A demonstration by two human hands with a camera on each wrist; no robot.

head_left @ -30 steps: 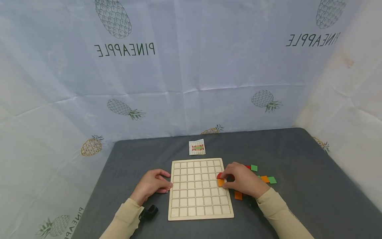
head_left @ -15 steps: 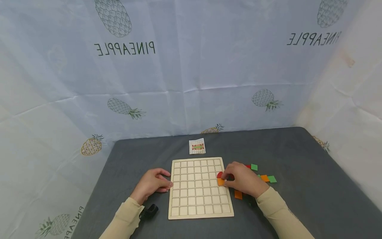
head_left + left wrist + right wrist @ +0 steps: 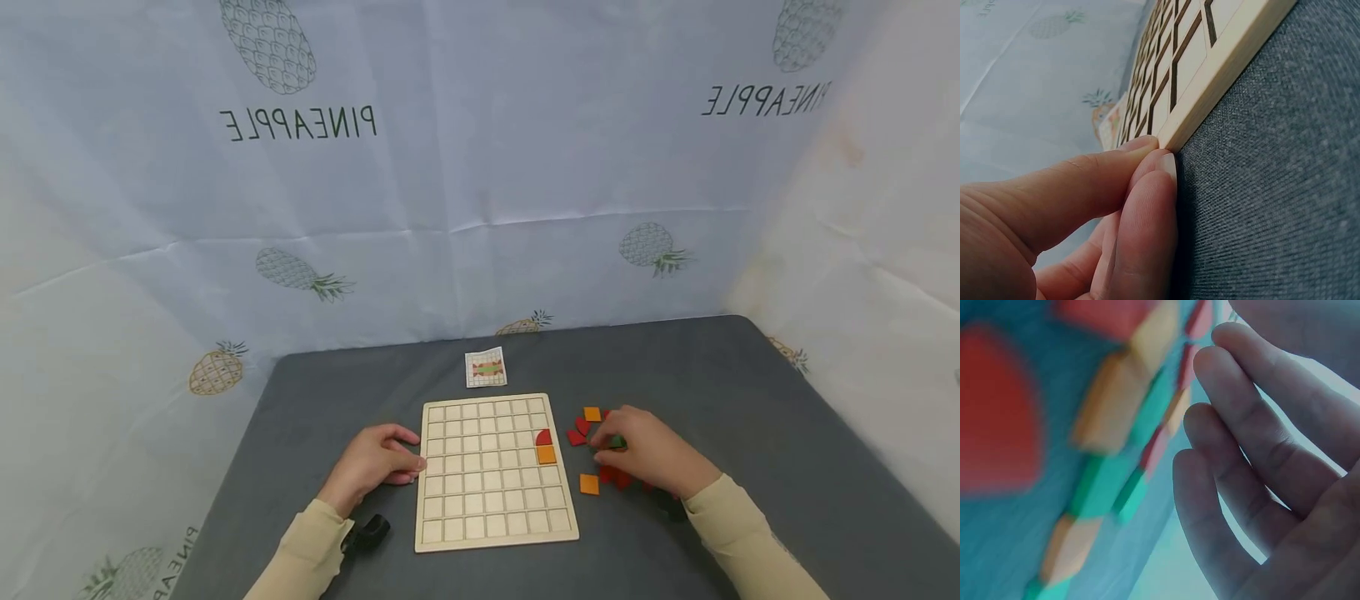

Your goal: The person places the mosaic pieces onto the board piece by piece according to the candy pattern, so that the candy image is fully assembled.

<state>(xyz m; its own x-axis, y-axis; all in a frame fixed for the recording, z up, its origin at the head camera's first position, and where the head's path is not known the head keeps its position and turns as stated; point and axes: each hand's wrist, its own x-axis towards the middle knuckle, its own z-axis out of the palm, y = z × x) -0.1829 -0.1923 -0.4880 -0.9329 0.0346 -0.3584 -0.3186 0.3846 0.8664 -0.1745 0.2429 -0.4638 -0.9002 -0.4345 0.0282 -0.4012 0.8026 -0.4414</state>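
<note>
A pale wooden grid board [image 3: 483,537] lies flat on the table. My left hand [image 3: 371,462] pinches the board's left edge; in the left wrist view, the thumb [image 3: 1079,178] lies at the top rim and the fingertips press against its side. On the right part of the grid sit a red rounded piece [image 3: 543,437] and, just below it, an orange square tile [image 3: 546,455]. My right hand [image 3: 648,450] hovers over loose coloured pieces right of the board. Its fingers [image 3: 1229,375] are loosely bent and hold nothing visible; it hides part of the pile.
Loose red, green and orange pieces lie around the right hand, including an orange tile [image 3: 589,484] near the board and a green tile [image 3: 1100,484]. A small pattern card [image 3: 486,368] lies behind the board. A pineapple-print cloth [image 3: 420,167] hangs behind the dark table [image 3: 360,383].
My right hand has left the orange tile on the board and moved right, over the loose pieces. The red piece and orange tile stay on the grid. My left hand keeps its hold.
</note>
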